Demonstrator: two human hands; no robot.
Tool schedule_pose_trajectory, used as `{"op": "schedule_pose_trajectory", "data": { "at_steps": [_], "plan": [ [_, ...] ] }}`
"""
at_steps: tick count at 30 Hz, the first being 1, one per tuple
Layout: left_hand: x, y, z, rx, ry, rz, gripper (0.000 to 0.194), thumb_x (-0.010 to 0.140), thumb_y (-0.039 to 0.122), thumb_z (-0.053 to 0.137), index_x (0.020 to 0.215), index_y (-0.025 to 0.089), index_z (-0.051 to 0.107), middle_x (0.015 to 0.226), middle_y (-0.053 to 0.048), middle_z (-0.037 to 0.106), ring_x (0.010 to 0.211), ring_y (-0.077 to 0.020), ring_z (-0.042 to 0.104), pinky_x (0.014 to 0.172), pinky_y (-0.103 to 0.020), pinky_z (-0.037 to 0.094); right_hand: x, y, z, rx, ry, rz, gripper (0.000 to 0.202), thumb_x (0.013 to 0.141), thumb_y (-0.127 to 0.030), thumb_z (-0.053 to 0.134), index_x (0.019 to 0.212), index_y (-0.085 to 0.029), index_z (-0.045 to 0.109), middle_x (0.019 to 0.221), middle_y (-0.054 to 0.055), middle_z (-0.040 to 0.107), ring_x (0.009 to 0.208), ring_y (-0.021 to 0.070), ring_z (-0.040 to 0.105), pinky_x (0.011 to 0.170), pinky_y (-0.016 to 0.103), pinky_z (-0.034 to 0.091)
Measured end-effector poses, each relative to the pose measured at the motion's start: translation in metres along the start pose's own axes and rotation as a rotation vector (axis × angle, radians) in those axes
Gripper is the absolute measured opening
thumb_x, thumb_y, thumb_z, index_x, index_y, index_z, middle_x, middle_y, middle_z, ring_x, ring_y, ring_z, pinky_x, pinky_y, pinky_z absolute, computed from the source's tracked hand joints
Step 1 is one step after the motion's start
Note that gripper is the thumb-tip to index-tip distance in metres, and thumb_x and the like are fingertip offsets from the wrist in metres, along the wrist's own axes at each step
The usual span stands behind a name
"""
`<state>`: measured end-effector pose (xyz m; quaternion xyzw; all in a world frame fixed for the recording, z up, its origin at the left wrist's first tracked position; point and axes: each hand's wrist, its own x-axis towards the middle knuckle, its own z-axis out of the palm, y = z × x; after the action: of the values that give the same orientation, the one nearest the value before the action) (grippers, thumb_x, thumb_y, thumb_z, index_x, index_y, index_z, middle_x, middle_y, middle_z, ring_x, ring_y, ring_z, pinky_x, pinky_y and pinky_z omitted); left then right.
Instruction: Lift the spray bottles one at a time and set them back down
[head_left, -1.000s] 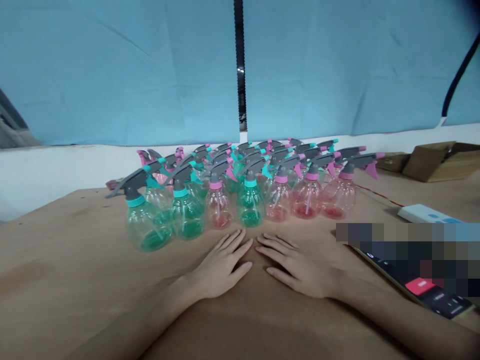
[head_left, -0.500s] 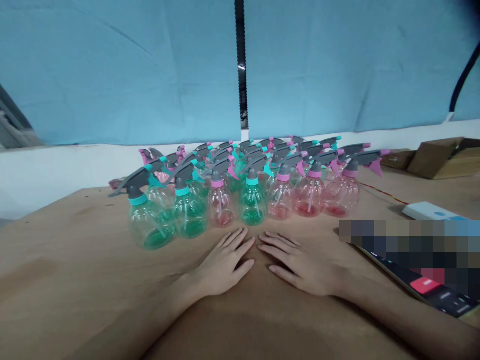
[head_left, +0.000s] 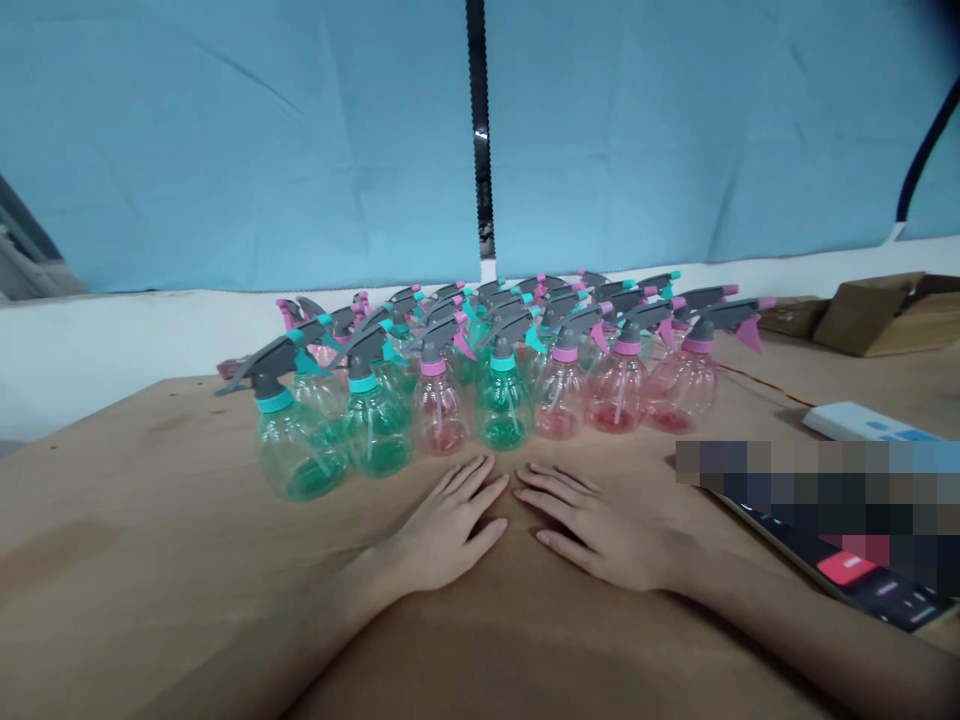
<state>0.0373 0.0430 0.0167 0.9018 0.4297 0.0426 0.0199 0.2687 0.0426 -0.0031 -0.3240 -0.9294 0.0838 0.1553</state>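
My left hand (head_left: pixel 454 530) lies flat on the wooden table (head_left: pixel 187 560), palm down with fingers spread, holding nothing. Opposite it, my right hand (head_left: pixel 604 530) rests the same way, its fingertips a small gap from the left ones. Just beyond the fingertips stands a green spray bottle (head_left: pixel 505 405) with a turquoise collar. Pink bottles (head_left: pixel 561 400) are to its right, and a small pink one (head_left: pixel 441 410) is to its left. At the left end of the front row is a green bottle (head_left: pixel 300 450). Several more spray bottles stand behind, partly hidden.
At the right lies a phone (head_left: pixel 847 560) with its upper part pixelated. Behind it are a white device (head_left: pixel 862 422) with a thin cable and an open cardboard box (head_left: pixel 885 315). A blue cloth (head_left: pixel 300 140) hangs at the back.
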Motion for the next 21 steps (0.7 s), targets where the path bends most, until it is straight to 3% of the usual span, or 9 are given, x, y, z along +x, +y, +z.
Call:
{"op": "schedule_pose_trajectory", "data": {
  "at_steps": [14,21],
  "plan": [
    [0.0005,-0.0001,0.0006,-0.014,0.011,-0.002,0.05,0.092,0.042,0.032,0.135,0.016,0.038,0.146,-0.011,0.027,0.135,-0.0243,0.024,0.107,-0.045,0.027,0.0004,0.0,-0.0006,-0.028,-0.017,0.002,0.05,0.095,-0.042,0.031,0.139,-0.018,0.032,0.144,0.008,0.034,0.134,0.0223,0.025,0.109,0.045,0.023],
    [-0.0007,0.002,-0.002,-0.048,0.1,0.026,0.042,0.091,0.035,0.038,0.128,0.017,0.046,0.135,-0.011,0.044,0.124,-0.0248,0.04,0.101,-0.044,0.036,-0.0003,0.0015,0.0022,-0.004,0.022,-0.007,0.047,0.095,-0.036,0.033,0.139,-0.02,0.034,0.144,0.008,0.035,0.133,0.0223,0.026,0.109,0.046,0.023]
  ]
}}
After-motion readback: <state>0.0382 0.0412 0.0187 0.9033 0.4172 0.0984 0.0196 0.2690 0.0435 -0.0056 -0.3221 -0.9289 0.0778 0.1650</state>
